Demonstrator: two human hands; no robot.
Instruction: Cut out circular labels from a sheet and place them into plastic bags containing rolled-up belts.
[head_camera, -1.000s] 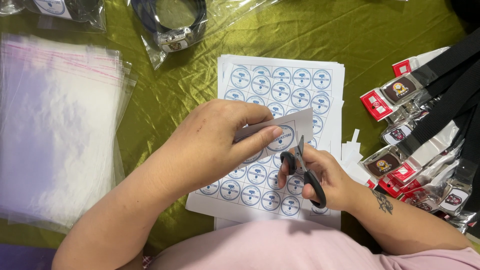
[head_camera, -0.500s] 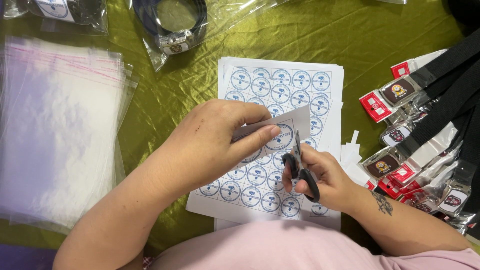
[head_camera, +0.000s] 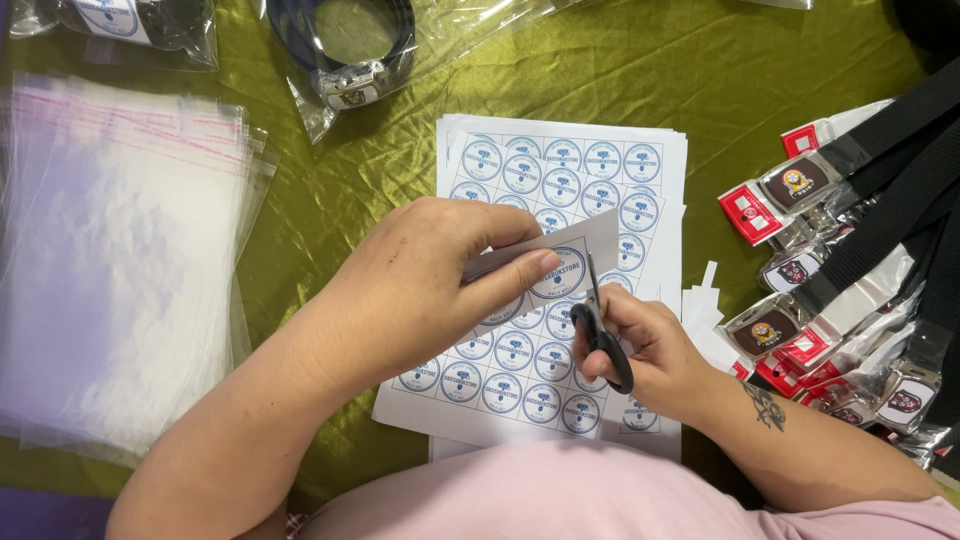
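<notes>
While the left hand pinches a small paper strip of round blue labels above the printed sheets, the right hand grips black-handled scissors, blades seemingly mid-cut. Trimming is under way; the next snip needs steady alignment along the label's edge. Glossy clear bags lie left on satiny olive cloth.

You get bright, even overhead light, soft shadows under the hands, glare on the clear bags and green cloth, and sharp focus throughout.
</notes>
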